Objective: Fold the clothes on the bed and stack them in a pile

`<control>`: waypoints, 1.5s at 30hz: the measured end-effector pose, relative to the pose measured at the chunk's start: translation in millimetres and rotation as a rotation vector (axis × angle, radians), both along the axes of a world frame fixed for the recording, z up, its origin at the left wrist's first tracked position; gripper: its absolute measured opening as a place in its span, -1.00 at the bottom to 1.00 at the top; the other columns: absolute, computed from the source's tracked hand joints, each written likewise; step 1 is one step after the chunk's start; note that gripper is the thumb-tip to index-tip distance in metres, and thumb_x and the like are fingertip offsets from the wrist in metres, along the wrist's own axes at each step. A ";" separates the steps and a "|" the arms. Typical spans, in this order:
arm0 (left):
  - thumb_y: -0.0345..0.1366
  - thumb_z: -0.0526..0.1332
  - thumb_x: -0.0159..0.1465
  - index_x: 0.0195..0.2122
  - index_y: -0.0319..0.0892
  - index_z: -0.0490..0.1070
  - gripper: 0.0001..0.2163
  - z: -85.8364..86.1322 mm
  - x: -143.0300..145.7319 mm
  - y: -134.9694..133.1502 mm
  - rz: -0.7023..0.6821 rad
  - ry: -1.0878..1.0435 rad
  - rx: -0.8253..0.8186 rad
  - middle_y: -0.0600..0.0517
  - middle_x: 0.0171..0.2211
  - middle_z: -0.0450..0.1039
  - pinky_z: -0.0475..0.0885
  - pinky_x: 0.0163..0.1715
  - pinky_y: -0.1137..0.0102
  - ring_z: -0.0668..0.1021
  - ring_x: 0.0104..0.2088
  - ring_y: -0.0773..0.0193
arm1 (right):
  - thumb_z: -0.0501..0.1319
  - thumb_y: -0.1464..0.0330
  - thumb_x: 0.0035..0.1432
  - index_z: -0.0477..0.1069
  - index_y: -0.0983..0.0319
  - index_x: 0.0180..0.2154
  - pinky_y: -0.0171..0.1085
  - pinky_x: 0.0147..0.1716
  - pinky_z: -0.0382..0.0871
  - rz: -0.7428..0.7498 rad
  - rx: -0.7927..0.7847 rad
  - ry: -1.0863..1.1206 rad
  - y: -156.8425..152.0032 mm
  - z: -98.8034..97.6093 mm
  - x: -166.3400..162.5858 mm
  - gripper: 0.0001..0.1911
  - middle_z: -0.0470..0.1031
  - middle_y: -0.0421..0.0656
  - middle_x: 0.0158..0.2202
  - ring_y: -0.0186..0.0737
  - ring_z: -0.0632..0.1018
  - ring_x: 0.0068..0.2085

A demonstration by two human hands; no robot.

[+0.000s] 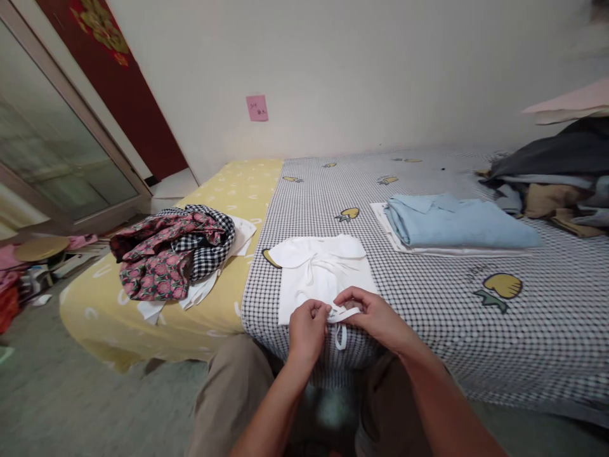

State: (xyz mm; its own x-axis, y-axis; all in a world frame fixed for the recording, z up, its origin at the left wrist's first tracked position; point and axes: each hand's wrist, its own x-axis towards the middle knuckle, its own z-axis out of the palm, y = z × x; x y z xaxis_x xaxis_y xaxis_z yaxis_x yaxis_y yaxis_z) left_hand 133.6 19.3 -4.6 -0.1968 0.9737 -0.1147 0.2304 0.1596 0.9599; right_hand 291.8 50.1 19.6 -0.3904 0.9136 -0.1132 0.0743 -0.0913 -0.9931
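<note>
A white garment (352, 270) with a wide collar lies folded on the checked bed cover, close to its front edge. At its lower edge my left hand (307, 330) pinches a white fabric strap (343, 313) between thumb and fingers. My right hand (375, 317) grips the same strap a little to the right, its fingers curled around it. A loop of the strap hangs below my hands over the bed's edge. The fingertips partly hide the strap where they hold it.
Left, on yellow cloth (257, 184), sits a heap of floral and checked clothes (166, 260). Right of the white garment lies a folded light-blue shirt (457, 222) on white cloth. Dark and brown clothes (556, 171) are piled far right. A pink note (257, 108) is on the wall.
</note>
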 end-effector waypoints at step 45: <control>-0.10 0.16 0.18 -0.46 -0.14 0.36 -0.79 2.8 -1.4 -3.6 0.010 -0.248 -0.050 0.23 -0.75 0.20 0.06 -0.73 0.47 0.20 -0.77 0.43 | 0.20 0.33 0.18 0.56 0.15 -0.32 -0.20 -0.24 0.38 -0.122 0.671 -0.571 8.5 -10.2 -16.7 -0.86 0.56 -0.12 -0.32 -0.13 0.56 -0.26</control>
